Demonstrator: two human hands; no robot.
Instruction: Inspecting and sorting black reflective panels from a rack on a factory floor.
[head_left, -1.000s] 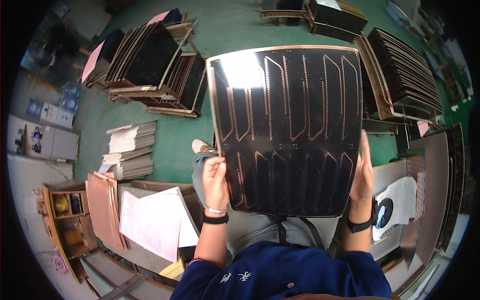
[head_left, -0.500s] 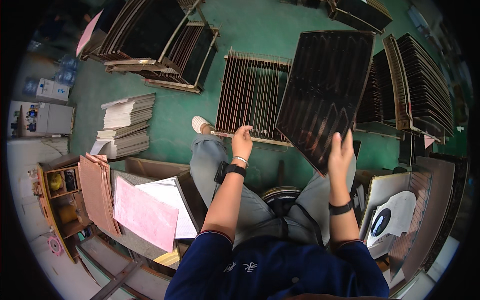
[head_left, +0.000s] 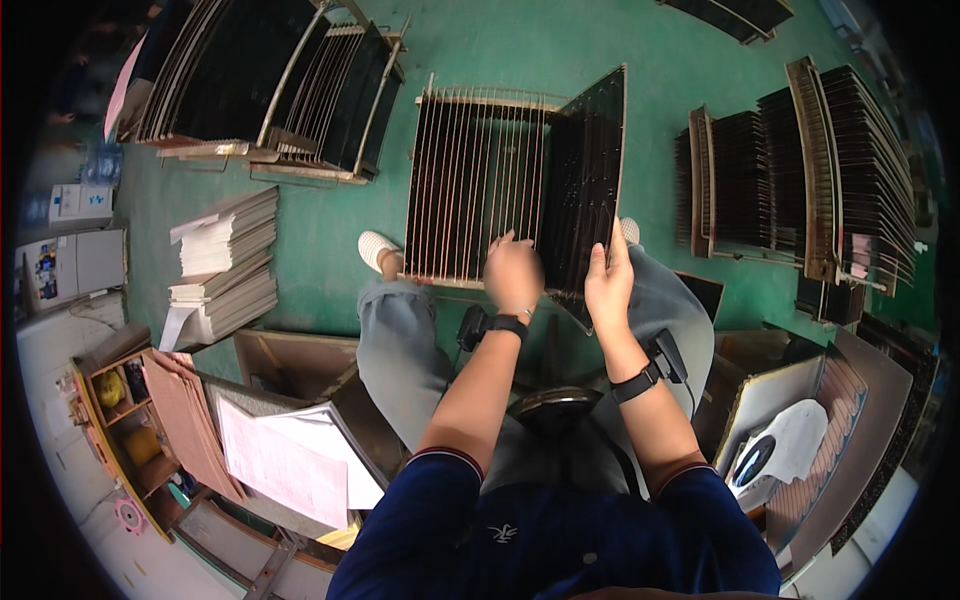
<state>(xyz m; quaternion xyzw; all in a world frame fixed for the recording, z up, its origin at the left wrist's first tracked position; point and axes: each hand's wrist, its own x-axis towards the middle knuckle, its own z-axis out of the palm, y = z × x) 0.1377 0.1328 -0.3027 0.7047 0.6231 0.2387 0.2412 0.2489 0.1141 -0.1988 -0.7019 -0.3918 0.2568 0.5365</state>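
Note:
A large dark panel (head_left: 588, 150) with a patterned face stands steeply tilted at the right end of a slotted wire rack (head_left: 480, 190) on the floor in front of me. Against the panel's near right edge, my right hand (head_left: 608, 285) is closed, thumb on the face turned toward the rack. My left hand (head_left: 513, 275) is over the rack's near right part, close to the panel's lower left. Blur smears it, so its grip cannot be made out. Thin upright dividers fill the rack. Where the panel's lower edge meets the rack is partly hidden.
Racks packed with dark panels (head_left: 290, 90) stand at the far left, and more filled racks (head_left: 780, 180) at the right. A stack of pale sheets (head_left: 225, 265) rests on the floor at left. Pink and white papers (head_left: 285, 460) lie beside my left arm.
The panel has moved left and turned more edge-on, coming to the rack's right end with my right hand. My left hand has shifted right along the rack's near side.

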